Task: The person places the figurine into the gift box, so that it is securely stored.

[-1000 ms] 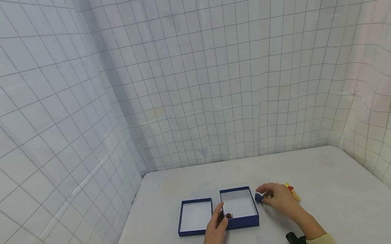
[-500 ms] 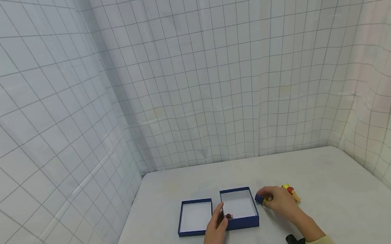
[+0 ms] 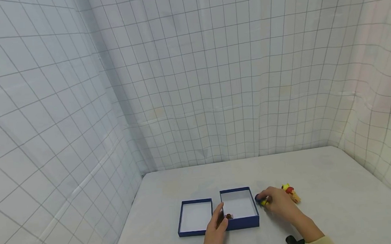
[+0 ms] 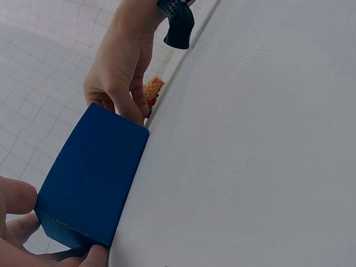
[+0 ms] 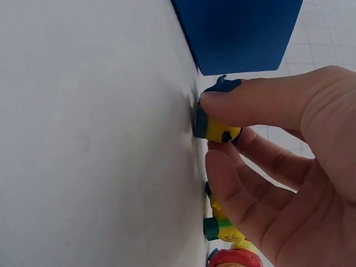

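Note:
A small blue and yellow toy figure [image 5: 219, 129] lies on the table just right of an open blue box [image 3: 243, 222]. My right hand [image 3: 278, 202] pinches it between thumb and fingers; they partly cover it. At the box's near left corner, my left hand [image 3: 213, 232] grips the wall, thumb on the front and fingers along the left side. The box's outer wall [image 4: 94, 172] fills much of the left wrist view. A small brownish item [image 3: 228, 216] sits inside the box's near left corner.
A shallower blue-rimmed tray [image 3: 196, 232] with a white inside lies left of the box. Several yellow, red and tan toys [image 3: 290, 193] lie behind my right hand. A black device [image 3: 293, 242] is at my right wrist. Gridded white curtains [image 3: 192, 80] surround the table.
My right hand's fingers have shifted slightly over the toy figure, and it has turned a little, showing more yellow. The left hand and box have stayed put.

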`<action>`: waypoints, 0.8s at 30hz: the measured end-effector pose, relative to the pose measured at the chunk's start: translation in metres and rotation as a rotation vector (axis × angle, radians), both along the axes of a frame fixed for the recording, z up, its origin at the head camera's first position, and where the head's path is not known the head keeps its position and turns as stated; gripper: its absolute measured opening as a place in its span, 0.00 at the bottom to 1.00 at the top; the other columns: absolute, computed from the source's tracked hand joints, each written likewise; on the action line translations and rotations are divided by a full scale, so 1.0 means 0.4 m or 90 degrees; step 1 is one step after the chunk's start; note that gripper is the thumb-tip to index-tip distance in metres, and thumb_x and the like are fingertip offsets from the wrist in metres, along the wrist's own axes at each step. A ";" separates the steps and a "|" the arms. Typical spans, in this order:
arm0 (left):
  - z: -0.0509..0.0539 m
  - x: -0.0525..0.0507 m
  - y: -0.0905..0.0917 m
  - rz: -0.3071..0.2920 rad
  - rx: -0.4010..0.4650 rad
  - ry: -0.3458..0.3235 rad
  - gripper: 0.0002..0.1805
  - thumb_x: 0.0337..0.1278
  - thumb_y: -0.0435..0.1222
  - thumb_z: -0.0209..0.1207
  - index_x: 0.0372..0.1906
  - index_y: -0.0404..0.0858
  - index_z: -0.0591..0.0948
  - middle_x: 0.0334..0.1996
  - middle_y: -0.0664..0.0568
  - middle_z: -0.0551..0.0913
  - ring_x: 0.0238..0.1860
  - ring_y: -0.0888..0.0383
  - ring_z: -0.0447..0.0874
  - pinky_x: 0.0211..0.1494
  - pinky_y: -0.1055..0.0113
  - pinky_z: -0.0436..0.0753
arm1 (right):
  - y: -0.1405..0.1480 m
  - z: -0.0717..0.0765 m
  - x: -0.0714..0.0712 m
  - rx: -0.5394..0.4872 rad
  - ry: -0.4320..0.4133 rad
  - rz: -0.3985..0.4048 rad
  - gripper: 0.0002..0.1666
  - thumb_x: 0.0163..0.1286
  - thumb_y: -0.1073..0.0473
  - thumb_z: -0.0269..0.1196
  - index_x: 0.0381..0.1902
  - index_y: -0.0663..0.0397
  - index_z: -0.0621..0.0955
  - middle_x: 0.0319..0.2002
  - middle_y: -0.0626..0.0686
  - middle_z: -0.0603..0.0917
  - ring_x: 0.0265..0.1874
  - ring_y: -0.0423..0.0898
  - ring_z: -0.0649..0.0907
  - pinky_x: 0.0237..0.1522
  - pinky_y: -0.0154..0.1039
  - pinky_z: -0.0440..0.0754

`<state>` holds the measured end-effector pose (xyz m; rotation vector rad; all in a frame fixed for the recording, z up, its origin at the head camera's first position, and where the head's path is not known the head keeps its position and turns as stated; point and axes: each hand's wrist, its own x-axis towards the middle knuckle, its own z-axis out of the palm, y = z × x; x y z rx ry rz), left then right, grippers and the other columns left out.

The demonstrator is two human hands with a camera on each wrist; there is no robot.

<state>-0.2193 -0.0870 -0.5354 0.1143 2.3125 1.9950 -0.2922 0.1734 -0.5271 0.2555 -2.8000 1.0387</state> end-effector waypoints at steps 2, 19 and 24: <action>0.000 0.001 0.000 0.000 -0.001 0.002 0.29 0.74 0.35 0.52 0.76 0.45 0.65 0.74 0.30 0.60 0.74 0.32 0.57 0.72 0.39 0.63 | 0.000 -0.002 0.000 0.009 0.001 0.001 0.23 0.50 0.78 0.72 0.33 0.41 0.89 0.34 0.42 0.82 0.29 0.41 0.77 0.33 0.38 0.80; -0.005 -0.001 -0.003 0.003 -0.009 0.002 0.29 0.74 0.37 0.52 0.76 0.47 0.66 0.74 0.33 0.62 0.74 0.33 0.56 0.73 0.39 0.61 | -0.002 0.000 0.005 0.005 -0.007 0.009 0.22 0.55 0.73 0.73 0.42 0.43 0.88 0.38 0.46 0.82 0.33 0.42 0.79 0.40 0.43 0.84; -0.007 -0.003 -0.004 0.002 -0.008 0.005 0.29 0.74 0.36 0.52 0.76 0.46 0.66 0.73 0.33 0.63 0.74 0.33 0.57 0.73 0.38 0.61 | -0.002 0.001 0.002 0.001 0.000 -0.003 0.22 0.57 0.69 0.73 0.48 0.46 0.86 0.41 0.47 0.84 0.34 0.41 0.80 0.41 0.44 0.84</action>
